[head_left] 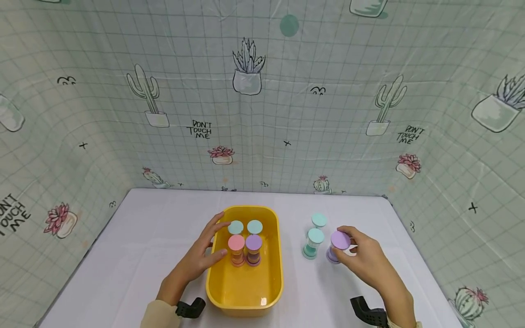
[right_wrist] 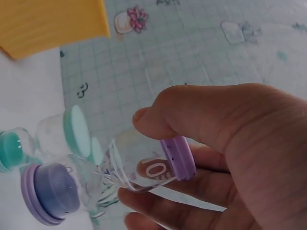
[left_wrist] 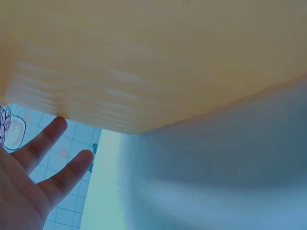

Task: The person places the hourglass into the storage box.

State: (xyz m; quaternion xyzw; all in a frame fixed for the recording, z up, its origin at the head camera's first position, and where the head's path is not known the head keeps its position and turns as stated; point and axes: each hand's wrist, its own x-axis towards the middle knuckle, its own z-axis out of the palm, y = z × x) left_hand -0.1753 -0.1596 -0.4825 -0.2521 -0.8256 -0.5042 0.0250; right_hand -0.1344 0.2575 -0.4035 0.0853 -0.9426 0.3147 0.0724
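My right hand (head_left: 367, 259) pinches a purple-capped hourglass sand timer (head_left: 340, 240) by its upper bulb, between thumb and fingers. In the right wrist view the timer's clear glass (right_wrist: 136, 160) shows, with purple sand in the far bulb. Whether its base touches the table cannot be told. Left of it stand two mint-capped sand timers (head_left: 316, 236), one behind the other. Over the left rim of a yellow basket (head_left: 244, 287) lies my left hand (head_left: 201, 253), fingers extended and spread. Inside the basket stand a pink sand timer (head_left: 236, 242), a purple one (head_left: 254, 242) and two mint-capped ones (head_left: 254, 226).
A white-covered table (head_left: 164, 218) carries everything. Behind it and at both sides hangs a grid-patterned cloth (head_left: 262, 114) with cactus prints. The basket's front half shows bare yellow floor.
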